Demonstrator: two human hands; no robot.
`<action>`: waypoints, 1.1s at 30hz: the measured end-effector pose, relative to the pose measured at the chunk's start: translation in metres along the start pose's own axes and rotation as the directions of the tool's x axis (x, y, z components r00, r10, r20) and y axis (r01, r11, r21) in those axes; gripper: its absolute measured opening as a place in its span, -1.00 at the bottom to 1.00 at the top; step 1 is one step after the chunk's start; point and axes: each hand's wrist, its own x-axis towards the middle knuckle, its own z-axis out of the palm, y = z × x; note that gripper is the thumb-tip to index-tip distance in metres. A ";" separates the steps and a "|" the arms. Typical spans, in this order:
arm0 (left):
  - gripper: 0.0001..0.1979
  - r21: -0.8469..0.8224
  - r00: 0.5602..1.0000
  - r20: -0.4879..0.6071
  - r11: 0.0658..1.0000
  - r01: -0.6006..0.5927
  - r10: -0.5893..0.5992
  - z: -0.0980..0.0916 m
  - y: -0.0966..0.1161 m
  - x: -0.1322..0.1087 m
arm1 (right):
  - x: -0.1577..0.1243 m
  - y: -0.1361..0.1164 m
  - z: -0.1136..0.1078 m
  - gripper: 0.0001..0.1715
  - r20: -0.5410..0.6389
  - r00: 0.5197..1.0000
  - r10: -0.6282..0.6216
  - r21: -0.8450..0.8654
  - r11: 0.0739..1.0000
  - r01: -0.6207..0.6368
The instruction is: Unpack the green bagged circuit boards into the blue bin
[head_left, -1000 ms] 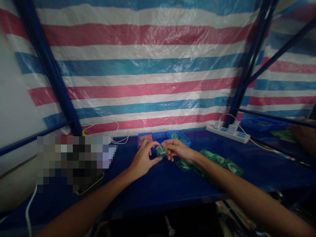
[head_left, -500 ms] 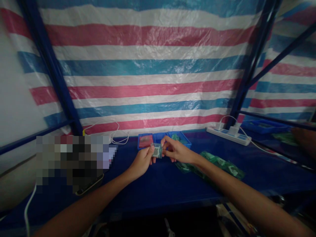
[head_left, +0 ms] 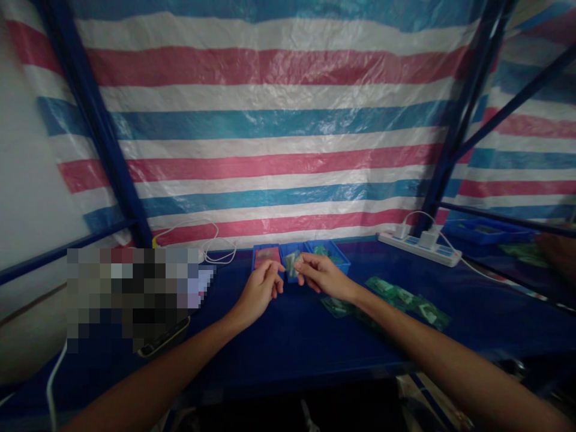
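Between the thumb and fingers of my right hand [head_left: 323,276] is a small clear plastic packet [head_left: 291,263], over the middle blue bin [head_left: 288,248]. Motion smears it, so its contents are hard to read. My left hand [head_left: 260,292] is open and empty, fingers loosely bent, just in front of the left blue bin [head_left: 256,254], which has a pink piece [head_left: 267,254] in it. Behind my right hand stands the right blue bin [head_left: 342,261], holding green packets [head_left: 322,249]. Several green plastic packets [head_left: 402,295] with pale items inside lie beside my right forearm.
A white power strip [head_left: 418,249] with plugs and cables lies at the back right. Further right are another blue tray [head_left: 483,230] and part of another person's arm [head_left: 560,255]. Pixelated items [head_left: 139,294] fill the left. Blue frame posts [head_left: 96,132] flank the striped sheet.
My left hand has let go of the packet. My right hand now has it, moved slightly away from me over the middle bin.
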 end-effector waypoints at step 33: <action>-0.44 -0.019 0.995 0.090 0.999 0.046 -0.044 0.001 0.000 0.000 | -0.003 0.006 0.003 -0.58 -0.165 0.945 -0.283 -0.329 0.919 0.218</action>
